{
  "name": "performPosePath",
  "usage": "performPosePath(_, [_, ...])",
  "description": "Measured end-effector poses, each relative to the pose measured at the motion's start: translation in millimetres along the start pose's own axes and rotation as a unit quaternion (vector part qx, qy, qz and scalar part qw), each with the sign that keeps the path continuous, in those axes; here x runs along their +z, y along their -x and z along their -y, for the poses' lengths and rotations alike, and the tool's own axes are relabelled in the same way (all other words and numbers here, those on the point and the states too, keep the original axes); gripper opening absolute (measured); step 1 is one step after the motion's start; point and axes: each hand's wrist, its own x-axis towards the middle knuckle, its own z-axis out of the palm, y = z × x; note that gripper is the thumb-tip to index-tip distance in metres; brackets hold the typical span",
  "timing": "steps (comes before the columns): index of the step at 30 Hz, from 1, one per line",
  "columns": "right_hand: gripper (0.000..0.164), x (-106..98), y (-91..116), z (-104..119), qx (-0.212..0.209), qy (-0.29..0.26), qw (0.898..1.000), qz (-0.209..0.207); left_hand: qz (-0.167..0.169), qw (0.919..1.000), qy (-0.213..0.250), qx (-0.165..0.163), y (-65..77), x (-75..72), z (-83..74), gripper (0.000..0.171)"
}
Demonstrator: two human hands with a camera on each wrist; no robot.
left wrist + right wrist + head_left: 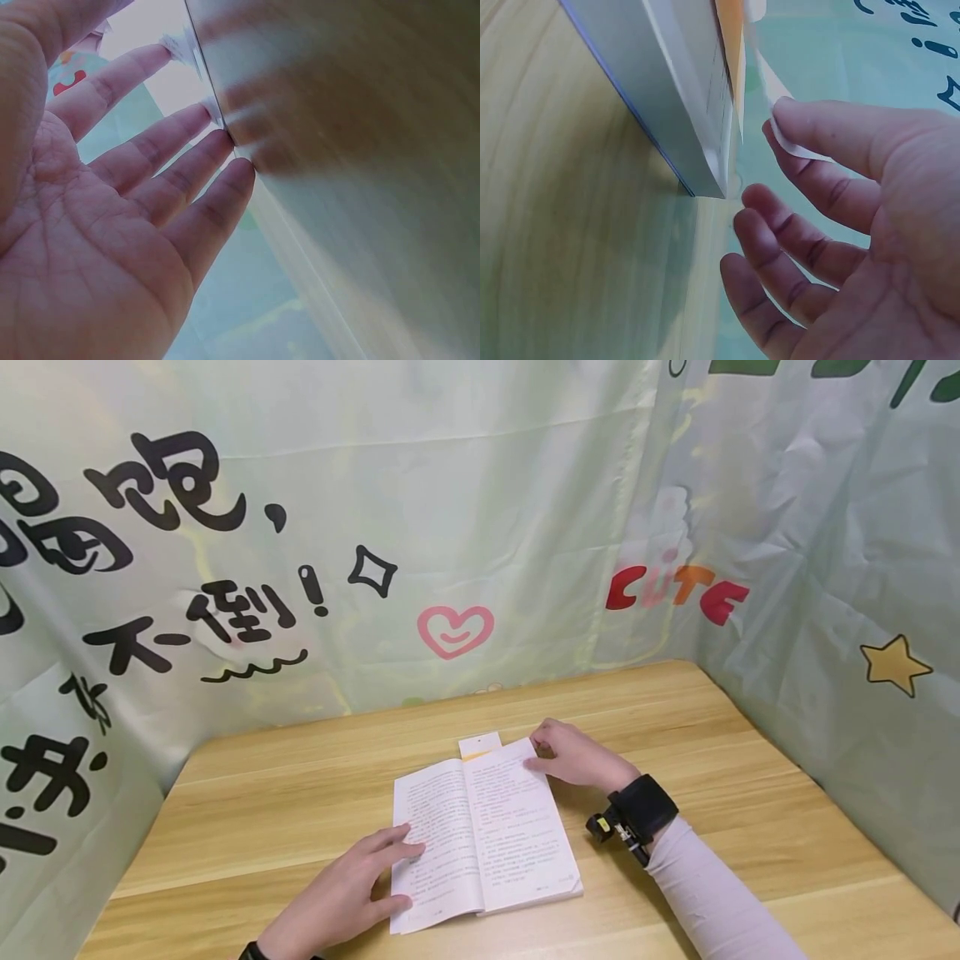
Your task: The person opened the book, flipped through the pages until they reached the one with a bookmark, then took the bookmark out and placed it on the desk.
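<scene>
An open book [517,852] with printed text lies on the wooden table, its right side thicker than its left. My left hand [341,885] rests at the left page's outer edge with fingers spread. In the left wrist view its fingertips [244,169] touch the book's edge by the tabletop. At the upper right corner, my right hand [583,757] pinches a page [774,84] between thumb and index finger, lifted off the page block [690,97]. Its other fingers are loosely bent. A white bookmark with an orange part [480,744] sticks out above the top of the spine.
The wooden table [285,802] reaches back to a printed cloth [525,527] hanging behind and at both sides. Black wristbands [643,806] with a small camera sit on the right wrist; a dark band shows on the left one.
</scene>
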Motion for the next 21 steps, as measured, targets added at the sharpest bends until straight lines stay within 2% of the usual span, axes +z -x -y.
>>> performPosePath(11, [0.03,1.1,-1.6,-2.1,-0.007,-0.027,1.0,-0.008,-0.002,1.0,-0.001,0.003,0.4,-0.7,-1.7,0.058])
performPosePath(21, [0.025,2.1,-3.3,-1.8,-0.004,-0.036,0.999,-0.022,0.009,0.9999,-0.005,-0.01,-0.7,-0.9,-3.5,0.058])
